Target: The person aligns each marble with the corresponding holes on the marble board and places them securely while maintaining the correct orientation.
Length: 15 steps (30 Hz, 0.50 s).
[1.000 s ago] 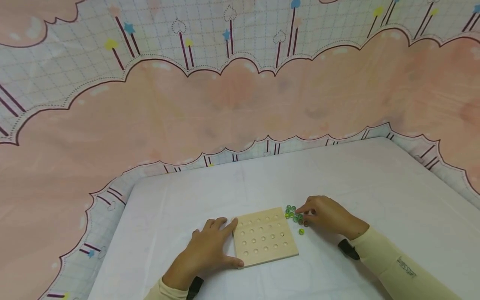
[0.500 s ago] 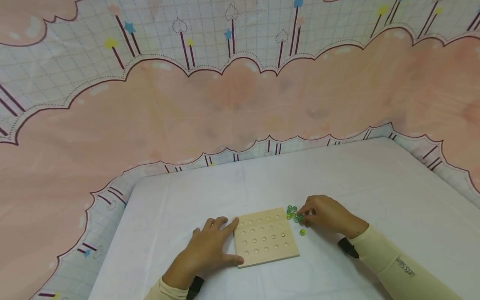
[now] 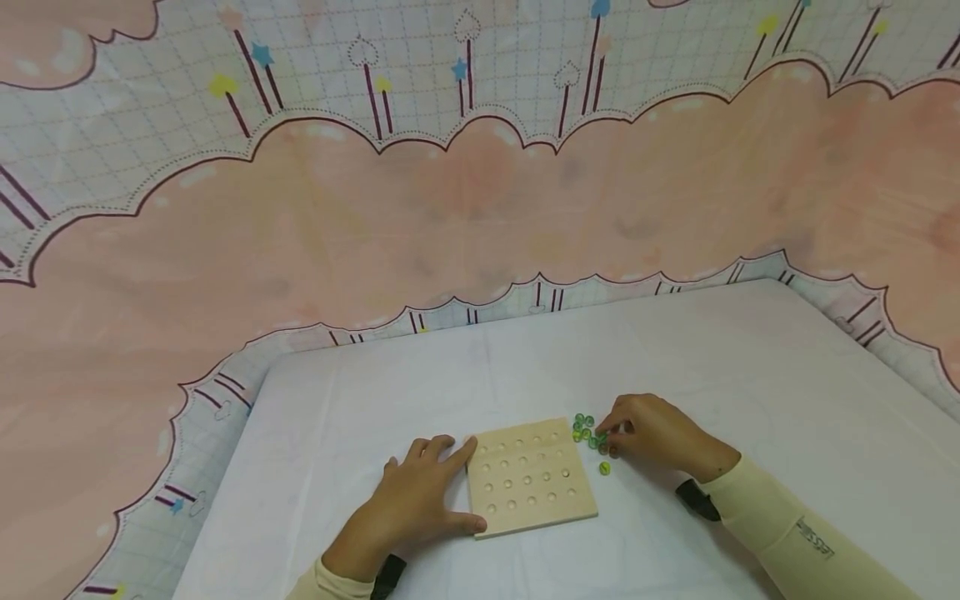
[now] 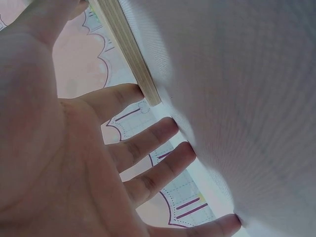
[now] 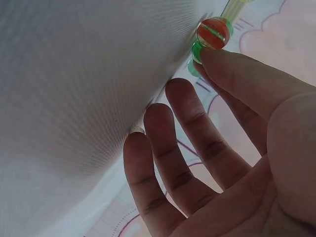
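Observation:
A pale wooden board [image 3: 517, 471] with rows of round dimples lies on the white table. My left hand [image 3: 412, 500] is spread at its left side, index fingertip at the upper corner and thumb at the lower one. In the left wrist view the board's edge [image 4: 131, 54] meets that index fingertip. Beyond the board's right side my right hand [image 3: 652, 433] pinches a green marble [image 5: 197, 51] between thumb and index finger, among several glass marbles [image 3: 578, 435]. A red-streaked marble [image 5: 213, 33] sits close by the thumb tip in the right wrist view.
One yellow-green marble [image 3: 604, 468] lies apart, nearer me than the cluster. The white tabletop [image 3: 420, 383] stretches out behind the board. A patterned peach and white cloth [image 3: 450, 225] hangs behind the table. One board dimple looks darker than the others.
My right index fingertip has come down a little closer to the thumb at the marbles. My left hand and the board have stayed in place.

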Tool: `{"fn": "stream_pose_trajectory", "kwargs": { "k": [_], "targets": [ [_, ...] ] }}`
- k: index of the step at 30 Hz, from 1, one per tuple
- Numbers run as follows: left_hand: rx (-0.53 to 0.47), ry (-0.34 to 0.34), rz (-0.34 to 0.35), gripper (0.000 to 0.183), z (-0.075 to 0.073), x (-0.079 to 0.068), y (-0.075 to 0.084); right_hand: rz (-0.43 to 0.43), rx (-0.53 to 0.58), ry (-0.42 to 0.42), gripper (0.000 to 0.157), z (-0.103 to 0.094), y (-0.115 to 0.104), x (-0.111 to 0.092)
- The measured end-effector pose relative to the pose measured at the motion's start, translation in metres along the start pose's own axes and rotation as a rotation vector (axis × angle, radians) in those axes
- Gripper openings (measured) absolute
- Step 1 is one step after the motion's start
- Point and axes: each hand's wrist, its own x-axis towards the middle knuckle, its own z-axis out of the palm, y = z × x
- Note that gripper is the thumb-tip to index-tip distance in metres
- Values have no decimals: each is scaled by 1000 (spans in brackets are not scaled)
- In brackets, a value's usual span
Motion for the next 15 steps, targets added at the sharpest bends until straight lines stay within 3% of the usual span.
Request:
{"fn": "stream_pose_trajectory", "kwargs": {
  "k": [15],
  "targets": [
    [11,2,-9,105,2,-1,1,-23,-4,14,13,2,3,-2]
  ]
}}
